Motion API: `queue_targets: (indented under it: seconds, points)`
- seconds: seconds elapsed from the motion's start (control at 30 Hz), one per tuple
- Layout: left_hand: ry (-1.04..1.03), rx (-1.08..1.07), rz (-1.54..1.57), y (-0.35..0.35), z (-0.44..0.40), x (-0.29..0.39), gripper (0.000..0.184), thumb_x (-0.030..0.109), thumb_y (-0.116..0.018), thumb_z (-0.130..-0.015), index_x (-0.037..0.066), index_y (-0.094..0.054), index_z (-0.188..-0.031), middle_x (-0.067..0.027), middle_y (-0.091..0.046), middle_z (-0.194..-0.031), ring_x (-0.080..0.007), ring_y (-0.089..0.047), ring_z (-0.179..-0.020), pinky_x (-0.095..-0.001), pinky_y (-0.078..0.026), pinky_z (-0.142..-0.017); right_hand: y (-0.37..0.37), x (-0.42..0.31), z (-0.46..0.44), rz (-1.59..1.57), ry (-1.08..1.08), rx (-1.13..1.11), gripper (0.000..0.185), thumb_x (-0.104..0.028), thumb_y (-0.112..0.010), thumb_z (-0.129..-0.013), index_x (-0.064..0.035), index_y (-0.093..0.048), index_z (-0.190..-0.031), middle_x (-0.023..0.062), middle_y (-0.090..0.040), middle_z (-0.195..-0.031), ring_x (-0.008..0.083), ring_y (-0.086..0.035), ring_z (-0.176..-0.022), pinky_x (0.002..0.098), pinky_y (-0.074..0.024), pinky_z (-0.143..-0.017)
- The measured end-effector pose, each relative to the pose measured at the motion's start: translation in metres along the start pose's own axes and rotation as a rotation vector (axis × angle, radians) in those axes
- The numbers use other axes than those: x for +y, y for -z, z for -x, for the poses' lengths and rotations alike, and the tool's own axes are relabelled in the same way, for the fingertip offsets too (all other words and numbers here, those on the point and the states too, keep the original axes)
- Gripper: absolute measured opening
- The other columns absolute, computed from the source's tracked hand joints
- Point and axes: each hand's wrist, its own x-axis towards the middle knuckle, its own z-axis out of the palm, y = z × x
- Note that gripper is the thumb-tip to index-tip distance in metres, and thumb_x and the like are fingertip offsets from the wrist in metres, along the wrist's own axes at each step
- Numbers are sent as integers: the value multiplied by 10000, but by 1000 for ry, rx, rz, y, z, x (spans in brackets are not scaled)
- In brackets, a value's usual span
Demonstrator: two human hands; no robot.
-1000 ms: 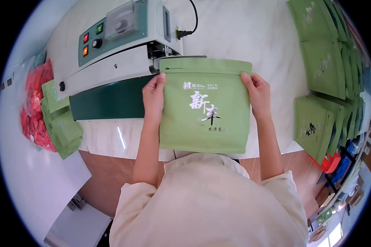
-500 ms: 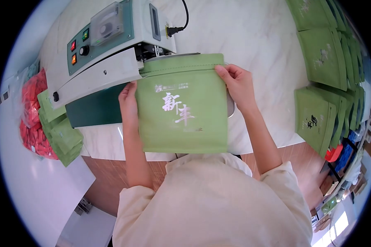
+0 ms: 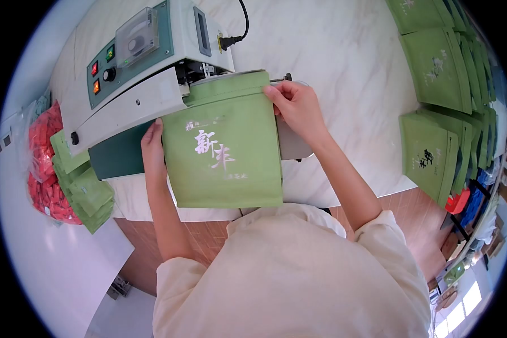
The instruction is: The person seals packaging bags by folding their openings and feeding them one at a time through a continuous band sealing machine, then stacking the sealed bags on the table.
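Note:
A green printed bag (image 3: 225, 155) lies flat in front of me, its top left part running under the long arm of a white and green machine (image 3: 135, 101). My left hand (image 3: 154, 147) pinches the bag's left edge, just below the machine's arm. With thumb and fingers, my right hand (image 3: 296, 107) grips the bag's upper right corner. A metal plate (image 3: 294, 143) shows beyond the bag's right edge, under my right hand.
Rows of similar green bags (image 3: 436, 70) stand at the right. Red packets in clear plastic (image 3: 45, 146) and loose green bags (image 3: 90, 191) lie at the far left. A black plug (image 3: 231, 41) with its cord joins the machine's right side.
Both hands have moved left with the bag, and its upper left part has passed under the machine's arm. More of the metal plate shows at the right.

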Motion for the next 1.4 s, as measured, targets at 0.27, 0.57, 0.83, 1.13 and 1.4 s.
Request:
queue_targets:
  seconds: [0.27, 0.57, 0.83, 1.13, 1.4]
  points:
    - [-321, 233, -237, 33, 69, -13, 306, 183, -487, -949, 19, -531, -1204, -89, -583, -1088, -132, -553, -913, -264, -445, -782, -9, -6, -3, 151, 12, 5, 320, -282, -636, -835, 37, -665, -815, 46, -599, -630, 99, -504, -568, 258, -415, -554]
    - [-229, 450, -97, 49, 121, -65, 289, 179, -461, -950, 45, -502, -1203, -47, -553, -1018, -111, -529, -850, -253, -455, -762, -31, 0, -6, 64, 30, 23, 318, -270, -630, -816, 45, -666, -815, 97, -631, -642, 158, -574, -572, 301, -465, -591]
    - [-224, 647, -88, 55, 143, -95, 287, 177, -409, -961, 74, -464, -1223, -34, -537, -1045, -122, -510, -872, -271, -418, -732, -45, -4, -6, 63, 6, 12, 336, -279, -647, -833, 57, -666, -823, 49, -620, -640, 76, -514, -577, 243, -421, -546]
    - [11, 551, 47, 52, 161, -148, 228, 116, -389, -955, 79, -471, -1165, -14, -539, -1034, -94, -508, -804, -255, -401, -661, -66, -6, -4, 21, 25, 60, 305, -257, -652, -830, 44, -666, -784, 49, -615, -610, 72, -497, -537, 255, -416, -516]
    - [100, 475, 64, 28, 177, -160, 230, 82, -388, -939, 67, -470, -1153, -20, -542, -990, -98, -512, -731, -236, -410, -621, -80, -7, -3, -17, 1, 59, 292, -242, -652, -825, 47, -667, -792, 45, -613, -599, 73, -496, -528, 257, -416, -509]
